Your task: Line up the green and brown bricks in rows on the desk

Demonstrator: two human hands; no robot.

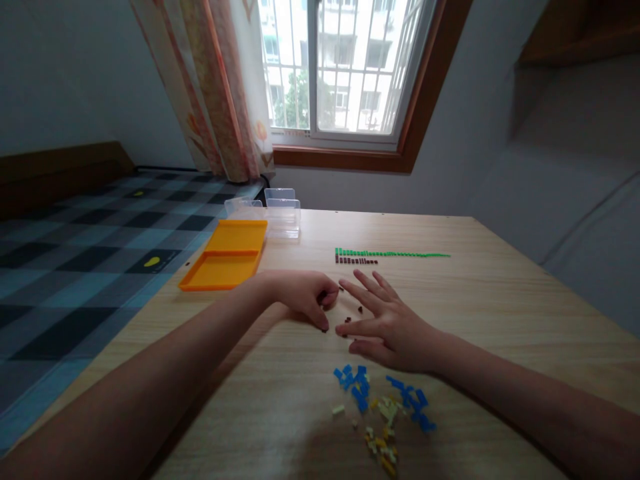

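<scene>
My left hand point(307, 293) rests low over the table, its other fingers curled and its thumb stretched out apart from the forefinger. The thumb tip touches a tiny dark brown building brick point(325, 331). To the right, my right hand point(387, 317) is spread open, fingers pointing left, with nothing held. Between the hands lie several loose brown bricks point(348, 320), one of them close to the right fingertips. Beyond them runs a short row of brown bricks point(356, 261), beside a longer row of green bricks point(385, 253).
Near me lie loose blue bricks point(357, 387) and pale yellow bricks point(387, 408). An open orange case point(225, 267) sits at the table's left edge, with clear plastic boxes point(283, 217) behind it. A checked bed point(100, 267) adjoins the wooden table point(500, 320) on the left.
</scene>
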